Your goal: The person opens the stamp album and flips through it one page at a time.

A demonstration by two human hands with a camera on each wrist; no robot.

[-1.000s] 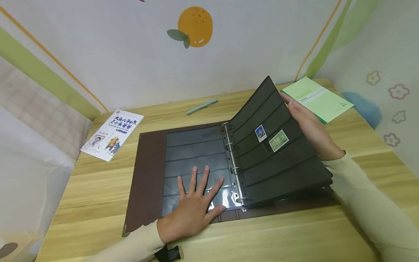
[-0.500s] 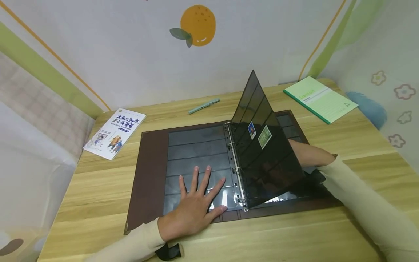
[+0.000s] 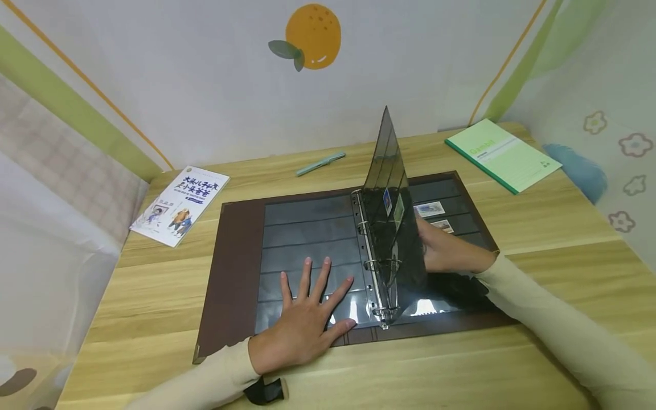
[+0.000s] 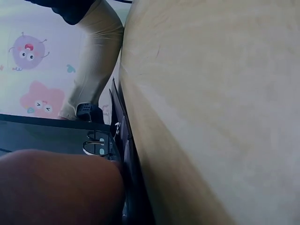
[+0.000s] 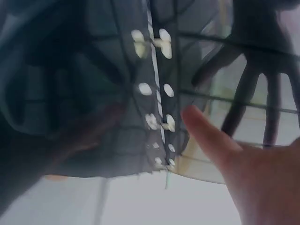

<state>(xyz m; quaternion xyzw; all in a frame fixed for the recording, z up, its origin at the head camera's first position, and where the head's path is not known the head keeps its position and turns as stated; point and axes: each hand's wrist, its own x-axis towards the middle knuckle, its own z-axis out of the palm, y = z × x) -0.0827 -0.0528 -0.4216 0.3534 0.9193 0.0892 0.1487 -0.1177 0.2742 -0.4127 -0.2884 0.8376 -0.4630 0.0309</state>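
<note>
A brown ring-binder stamp album [image 3: 240, 250] lies spread on the table, its metal rings [image 3: 367, 250] down the middle. My left hand [image 3: 299, 327] rests on the black left page [image 3: 307, 228], fingers spread. A dark, see-through page [image 3: 397, 245] stands nearly upright from the rings, carrying two stamps, one blue and one green. Behind it, my right hand [image 3: 446, 247] presses against its right side, fingers mostly hidden in the head view. One finger of my right hand [image 5: 262, 173] shows against the page in the right wrist view. Two more stamps [image 3: 429, 209] show on the right-hand page underneath.
At the back left lies a white booklet [image 3: 179, 205] with cartoon figures. A pale green pen [image 3: 320, 164] is behind the album, and a green notebook [image 3: 504, 155] is at the back right. A black strap [image 3: 265, 391] hangs by my left wrist.
My right hand has swung the page leftward from a slant to nearly upright, uncovering the right-hand page and its stamps. My left hand stays in place.
</note>
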